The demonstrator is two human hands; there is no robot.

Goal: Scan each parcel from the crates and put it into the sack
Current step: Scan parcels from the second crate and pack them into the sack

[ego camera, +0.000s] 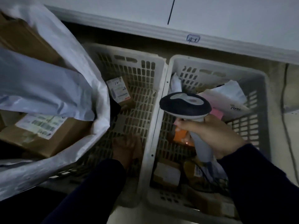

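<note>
Two slatted crates are set side by side. In the left crate (137, 65) one labelled parcel (119, 91) is seen at the far end, just beside the sack (72, 62), in which brown boxes (48, 136) are held (one labelled). The right crate (202, 73) is filled with a white mailer (231, 97), an orange packet (181, 135) and small cartons (166, 175). Over it the scanner (186, 105) is gripped by the right hand (215, 135). The left hand (127, 147) is lowered into the left crate, its fingers too blurred to tell.

On the beige floor (275, 88) I see the left crate (124, 50) and the right crate (210, 62) standing just beside each other, the white sack (77, 67) slumped against the left one, a thin cable (285, 126) at right.
</note>
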